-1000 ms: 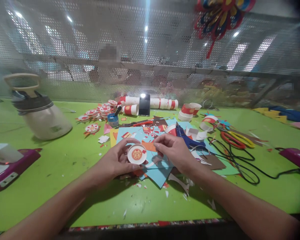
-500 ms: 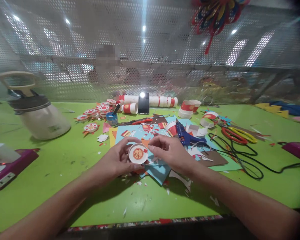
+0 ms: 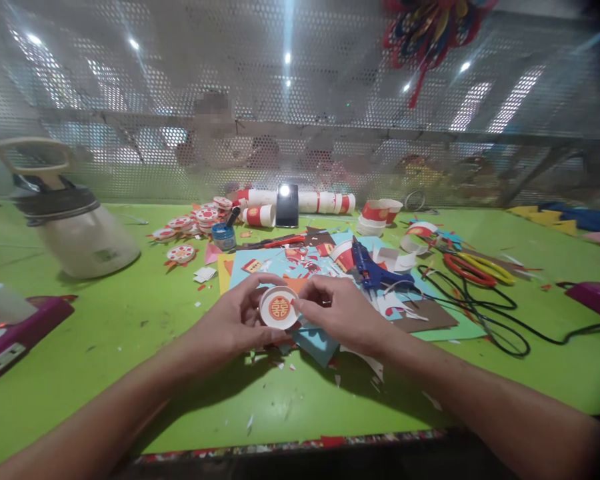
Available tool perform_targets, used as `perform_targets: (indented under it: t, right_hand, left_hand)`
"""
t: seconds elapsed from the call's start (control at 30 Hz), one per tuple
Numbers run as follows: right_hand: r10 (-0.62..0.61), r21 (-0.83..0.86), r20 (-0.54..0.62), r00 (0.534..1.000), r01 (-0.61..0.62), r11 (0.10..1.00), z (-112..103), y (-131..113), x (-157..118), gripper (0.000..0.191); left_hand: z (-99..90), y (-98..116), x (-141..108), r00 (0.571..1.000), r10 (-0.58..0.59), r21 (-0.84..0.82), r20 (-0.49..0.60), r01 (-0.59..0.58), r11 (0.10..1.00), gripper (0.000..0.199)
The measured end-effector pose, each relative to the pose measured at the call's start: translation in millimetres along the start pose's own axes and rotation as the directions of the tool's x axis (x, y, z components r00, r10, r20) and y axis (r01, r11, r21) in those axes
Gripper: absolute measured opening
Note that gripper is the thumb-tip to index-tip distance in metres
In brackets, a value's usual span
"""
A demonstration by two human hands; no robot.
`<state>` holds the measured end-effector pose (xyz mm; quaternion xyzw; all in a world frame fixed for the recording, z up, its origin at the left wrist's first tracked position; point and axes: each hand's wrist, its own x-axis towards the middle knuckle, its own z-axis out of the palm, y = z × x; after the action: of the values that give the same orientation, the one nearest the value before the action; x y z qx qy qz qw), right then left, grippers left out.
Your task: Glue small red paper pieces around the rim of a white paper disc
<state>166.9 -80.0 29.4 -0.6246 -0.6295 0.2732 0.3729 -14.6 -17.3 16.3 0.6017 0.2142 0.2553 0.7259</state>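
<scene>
In the head view, my left hand (image 3: 243, 313) is closed round the edge of a shallow white paper cup base (image 3: 266, 317), with its round face turned up toward me. A red-and-gold double-happiness emblem (image 3: 280, 307) sits in the middle of that face. My right hand (image 3: 337, 310) is at the right rim of the base, its thumb and index finger pinched together. At their tips shows a small red paper piece (image 3: 294, 302), partly covered by the fingers. Under both hands lie blue paper sheets (image 3: 317, 345) and scattered scraps.
A blue glue gun (image 3: 380, 270) lies right of my hands, its black cable looping past red and yellow scissors (image 3: 473, 270). Behind are a blue jar (image 3: 223, 237), a phone (image 3: 287, 207), paper cups (image 3: 373, 217) and decorated discs (image 3: 181, 254). A large jug (image 3: 83, 227) stands left.
My right hand has moved slightly left, bringing its fingertips onto the red paper piece on the cup base. My left hand keeps its hold, the base shifting very slightly.
</scene>
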Motion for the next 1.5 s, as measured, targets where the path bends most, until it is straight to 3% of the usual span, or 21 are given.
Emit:
perform_targets:
  t: [0.8, 1.17, 1.5]
  right_hand:
    - [0.006, 0.208, -0.087, 0.996, 0.012, 0.978, -10.4, 7.8, 7.4, 0.018]
    - [-0.03, 0.13, 0.058, 0.998, 0.022, 0.991, -2.0, -2.8, -1.2, 0.015]
    - [0.008, 0.14, 0.035, 0.999, -0.013, 0.99, 4.8, 0.0, -0.2, 0.015]
  left_hand:
    - [-6.0, 3.6, -2.3, 0.999, -0.006, -0.04, -0.049, 0.004, 0.999, 0.062]
    - [-3.6, -1.4, -0.3, 0.999, 0.036, -0.024, 0.008, -0.035, 0.999, 0.056]
    - [-2.8, 0.2, -1.6, 1.0, 0.014, 0.042, -0.014, -0.013, 0.999, 0.057]
